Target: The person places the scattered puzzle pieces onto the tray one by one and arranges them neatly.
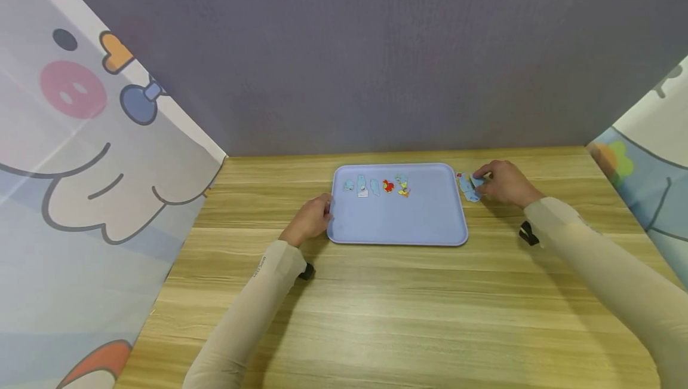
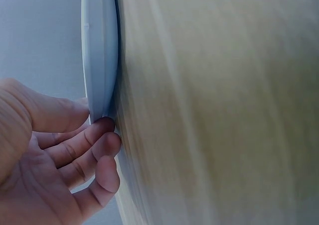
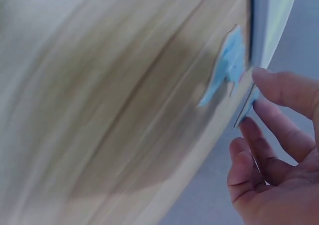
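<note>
A pale blue-lilac tray [image 1: 398, 221] lies on the wooden table. At its left edge, my left hand [image 1: 312, 217] pinches the rim, thumb above and fingertips below, as the left wrist view shows. Beyond the right edge of the tray, my right hand [image 1: 504, 183] holds a thin flat blue piece [image 3: 246, 105] between thumb and fingers, just above the tabletop. Close beside it on the table lies a light blue cutout piece [image 3: 230, 60], with a small red piece [image 1: 459, 175] near its upper end.
A row of small flat cutouts lies along the upper half of the tray: several light blue ones [image 1: 374, 186], a red one [image 1: 388, 186] and a yellow one [image 1: 404, 190]. A grey panel [image 1: 398, 60] rises behind the table [image 1: 376, 311]. Cartoon-printed walls [image 1: 134, 186] stand at both sides.
</note>
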`<state>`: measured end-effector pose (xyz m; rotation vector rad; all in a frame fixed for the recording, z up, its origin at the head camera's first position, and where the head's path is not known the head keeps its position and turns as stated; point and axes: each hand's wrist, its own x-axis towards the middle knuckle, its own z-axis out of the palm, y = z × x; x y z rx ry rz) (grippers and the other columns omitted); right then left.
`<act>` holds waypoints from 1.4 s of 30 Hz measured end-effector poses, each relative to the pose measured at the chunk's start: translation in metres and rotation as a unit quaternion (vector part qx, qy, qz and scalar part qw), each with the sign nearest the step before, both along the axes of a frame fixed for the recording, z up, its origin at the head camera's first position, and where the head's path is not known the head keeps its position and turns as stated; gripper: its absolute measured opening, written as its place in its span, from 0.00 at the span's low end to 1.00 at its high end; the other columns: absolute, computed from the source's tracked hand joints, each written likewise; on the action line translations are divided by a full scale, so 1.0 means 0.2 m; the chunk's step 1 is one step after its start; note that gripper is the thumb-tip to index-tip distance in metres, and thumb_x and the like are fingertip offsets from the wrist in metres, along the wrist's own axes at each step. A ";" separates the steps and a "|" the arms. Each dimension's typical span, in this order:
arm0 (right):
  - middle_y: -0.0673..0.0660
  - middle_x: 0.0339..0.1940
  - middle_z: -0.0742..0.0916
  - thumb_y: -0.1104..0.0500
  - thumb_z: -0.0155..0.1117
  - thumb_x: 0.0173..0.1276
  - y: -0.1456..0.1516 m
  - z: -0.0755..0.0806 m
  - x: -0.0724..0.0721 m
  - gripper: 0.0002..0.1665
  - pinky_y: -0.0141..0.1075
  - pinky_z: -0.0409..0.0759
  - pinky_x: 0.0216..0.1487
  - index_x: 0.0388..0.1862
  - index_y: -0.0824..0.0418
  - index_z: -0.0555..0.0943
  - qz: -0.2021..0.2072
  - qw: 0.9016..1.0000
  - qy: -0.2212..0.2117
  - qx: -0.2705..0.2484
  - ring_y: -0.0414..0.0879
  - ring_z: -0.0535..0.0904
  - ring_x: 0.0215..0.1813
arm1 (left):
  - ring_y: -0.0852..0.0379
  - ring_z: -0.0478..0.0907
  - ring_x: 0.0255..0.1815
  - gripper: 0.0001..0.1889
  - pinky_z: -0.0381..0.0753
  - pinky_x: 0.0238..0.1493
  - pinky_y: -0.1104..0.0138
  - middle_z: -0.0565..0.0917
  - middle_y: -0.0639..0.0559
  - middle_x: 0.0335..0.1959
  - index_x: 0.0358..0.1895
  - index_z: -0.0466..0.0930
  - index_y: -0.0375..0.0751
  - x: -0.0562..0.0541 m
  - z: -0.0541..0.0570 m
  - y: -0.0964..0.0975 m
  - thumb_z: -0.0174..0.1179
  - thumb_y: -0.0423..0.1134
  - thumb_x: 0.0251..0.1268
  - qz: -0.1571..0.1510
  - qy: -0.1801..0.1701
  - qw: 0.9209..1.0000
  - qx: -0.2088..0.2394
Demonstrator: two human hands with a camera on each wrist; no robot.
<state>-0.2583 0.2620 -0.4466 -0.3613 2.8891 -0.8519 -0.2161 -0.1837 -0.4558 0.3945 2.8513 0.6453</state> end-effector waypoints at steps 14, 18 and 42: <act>0.69 0.48 0.80 0.64 0.69 0.58 -0.14 0.07 0.01 0.18 0.55 0.69 0.48 0.47 0.70 0.81 0.017 0.997 0.062 -0.034 0.64 0.72 0.50 | 0.52 0.74 0.37 0.24 0.76 0.41 0.62 0.78 0.45 0.39 0.64 0.65 0.32 0.00 0.00 0.00 0.56 0.29 0.65 0.002 -0.003 1.000 -0.006; 0.67 0.47 0.81 0.64 0.70 0.57 -0.18 0.07 0.00 0.17 0.54 0.69 0.48 0.46 0.69 0.82 0.024 0.997 0.072 -0.033 0.62 0.72 0.50 | 0.53 0.75 0.37 0.24 0.76 0.41 0.62 0.79 0.45 0.39 0.64 0.65 0.32 0.00 0.00 0.01 0.56 0.30 0.66 0.004 -0.004 1.000 -0.009; 0.63 0.39 0.85 0.66 0.73 0.53 -0.40 0.00 -0.01 0.12 0.49 0.68 0.46 0.37 0.69 0.85 0.070 0.993 0.079 -0.055 0.59 0.72 0.45 | 0.53 0.72 0.33 0.21 0.73 0.36 0.63 0.75 0.49 0.32 0.60 0.68 0.34 -0.01 0.01 0.01 0.57 0.29 0.65 0.009 -0.003 1.000 -0.015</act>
